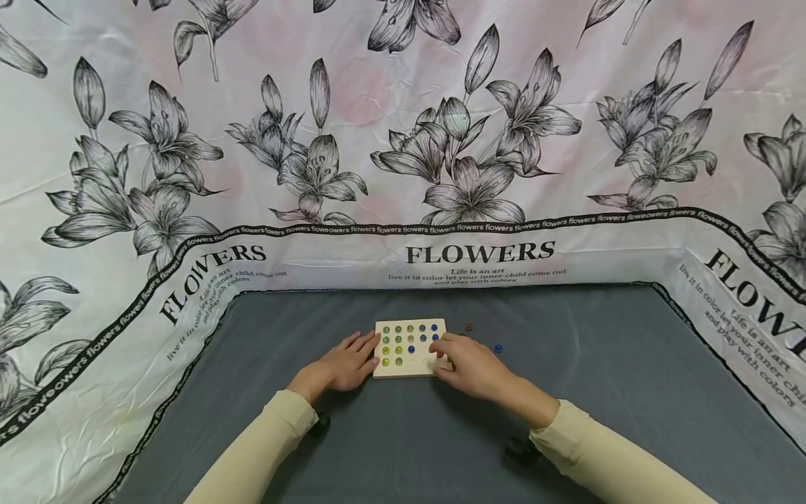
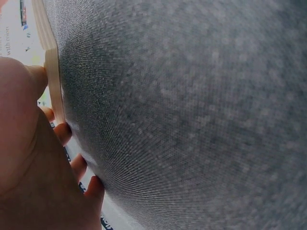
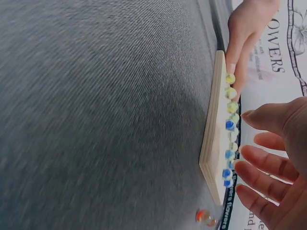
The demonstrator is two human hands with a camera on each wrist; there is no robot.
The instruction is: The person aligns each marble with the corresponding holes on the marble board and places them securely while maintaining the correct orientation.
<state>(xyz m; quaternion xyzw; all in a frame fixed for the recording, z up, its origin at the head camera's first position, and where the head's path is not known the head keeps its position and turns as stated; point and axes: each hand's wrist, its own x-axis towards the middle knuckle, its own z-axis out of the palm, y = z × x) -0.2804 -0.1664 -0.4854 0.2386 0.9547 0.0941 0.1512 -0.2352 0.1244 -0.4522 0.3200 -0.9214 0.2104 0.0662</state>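
Note:
A pale wooden board point(image 1: 415, 369) lies on the grey cloth, with rows of green, yellow and blue glass marbles point(image 1: 399, 339) on its top. At the board's left end rests my left hand point(image 1: 345, 363), fingers extended and fingertips against the edge; the left wrist view shows the thumb point(image 2: 37, 80) at the board's side. Over the right end hovers my right hand point(image 1: 474, 365), covering part of that end. Its fingers point(image 3: 268, 163) are spread and loosely bent near the blue marbles point(image 3: 227, 173), with nothing between thumb and fingers in the right wrist view.
Beyond my right hand, a reddish marble point(image 1: 469, 327) and a blue marble point(image 1: 498, 348) lie loose on the grey cloth point(image 1: 598, 364). A white flower-printed sheet point(image 1: 352, 189) stands behind and at the sides. Small dark objects point(image 1: 522, 450) show beneath both sleeves.

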